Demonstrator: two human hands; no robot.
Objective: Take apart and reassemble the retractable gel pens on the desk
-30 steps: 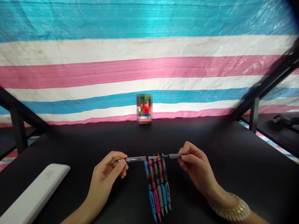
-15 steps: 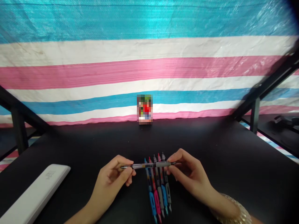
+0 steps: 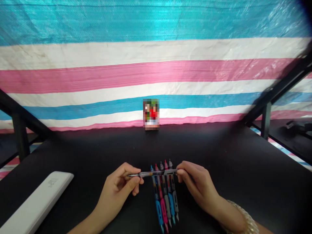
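A clear-barrelled pen (image 3: 151,174) with a grey grip is held level between my two hands. My left hand (image 3: 119,182) pinches its left end between thumb and fingers, and the tip of that end pokes out past the thumb. At the grey grip end, the thumb and fingers of my right hand (image 3: 198,183) are closed on the pen and hide its point. Beneath it, several pens in blue, pink and grey (image 3: 164,208) lie side by side on the black table, their grips toward me. The held pen crosses over their upper parts.
On the left of the black table (image 3: 109,146) lies a long white case (image 3: 36,201). A small blurred picture card (image 3: 151,114) stands at the back against a striped sheet (image 3: 97,78). Black metal posts (image 3: 265,120) rise at both sides.
My right hand has shifted its fingers on the grip end and lowered slightly, its fingers now more closed. The pen appears turned about its length, and has moved slightly right with my left hand.
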